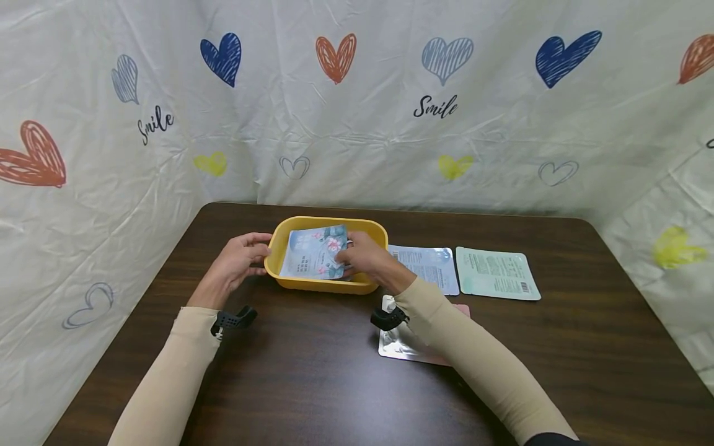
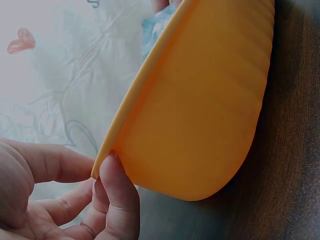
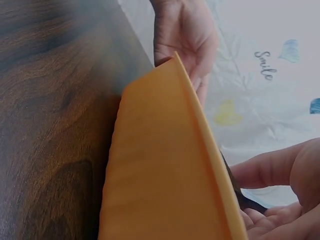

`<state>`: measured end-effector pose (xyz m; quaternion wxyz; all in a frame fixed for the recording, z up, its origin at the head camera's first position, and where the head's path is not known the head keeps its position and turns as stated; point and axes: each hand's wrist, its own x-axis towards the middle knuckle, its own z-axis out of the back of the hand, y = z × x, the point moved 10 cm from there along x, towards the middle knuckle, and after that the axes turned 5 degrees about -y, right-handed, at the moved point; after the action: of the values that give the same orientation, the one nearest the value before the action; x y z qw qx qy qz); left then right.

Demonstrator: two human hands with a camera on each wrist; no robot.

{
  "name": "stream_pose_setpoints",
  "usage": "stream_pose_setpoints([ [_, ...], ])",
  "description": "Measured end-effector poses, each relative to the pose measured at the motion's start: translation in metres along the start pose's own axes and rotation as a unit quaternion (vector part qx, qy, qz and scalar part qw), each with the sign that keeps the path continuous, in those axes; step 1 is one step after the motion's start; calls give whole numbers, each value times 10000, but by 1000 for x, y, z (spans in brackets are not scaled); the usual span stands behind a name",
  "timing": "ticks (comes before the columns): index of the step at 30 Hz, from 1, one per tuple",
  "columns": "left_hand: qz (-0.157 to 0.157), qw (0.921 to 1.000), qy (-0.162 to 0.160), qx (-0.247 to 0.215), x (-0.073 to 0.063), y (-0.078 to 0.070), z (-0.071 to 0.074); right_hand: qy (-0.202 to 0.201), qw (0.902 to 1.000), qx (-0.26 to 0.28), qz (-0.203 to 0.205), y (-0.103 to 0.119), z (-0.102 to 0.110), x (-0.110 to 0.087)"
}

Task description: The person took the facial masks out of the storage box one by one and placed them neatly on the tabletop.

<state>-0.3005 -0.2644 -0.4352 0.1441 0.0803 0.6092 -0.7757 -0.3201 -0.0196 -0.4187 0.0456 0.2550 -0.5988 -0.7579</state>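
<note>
A yellow plastic basket (image 1: 326,285) stands near the back of the table. At its left end my left hand (image 1: 237,263) pinches the rim, thumb and fingers on either side of the basket wall (image 2: 195,110) in the left wrist view. My right hand (image 1: 365,255) reaches over the right part of the basket and grips the right edge of a light-blue flowered sheet mask packet (image 1: 312,251). That packet lies tilted within the basket. In the right wrist view, a thin dark edge shows between the right hand's thumb and fingers, behind the basket wall (image 3: 155,150).
Right of the basket lie a blue printed packet (image 1: 429,266) and a mint-green packet (image 1: 496,272). A silver and pink packet (image 1: 404,344) lies partly under my right forearm. A white curtain (image 1: 357,124) with hearts hangs behind the brown table (image 1: 279,371).
</note>
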Motion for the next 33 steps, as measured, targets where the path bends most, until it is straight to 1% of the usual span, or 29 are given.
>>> stream_pose_setpoints([
  [5,13,10000,-20,-6,2,2,-1,-101,9999,74,50,2,7,-3],
  [9,19,10000,3,-4,0,2,0,-161,9997,133,95,3,13,-7],
  [14,-39,9999,104,9,-2,0,0,-160,9994,248,188,5,20,-12],
  [18,-49,9999,92,3,-1,1,0,-161,9989,353,243,8,27,-17],
  [24,29,10000,60,5,1,3,1,-136,9986,341,372,11,36,-29],
  [33,18,10000,62,-17,2,2,0,-201,9976,208,628,12,57,-46],
])
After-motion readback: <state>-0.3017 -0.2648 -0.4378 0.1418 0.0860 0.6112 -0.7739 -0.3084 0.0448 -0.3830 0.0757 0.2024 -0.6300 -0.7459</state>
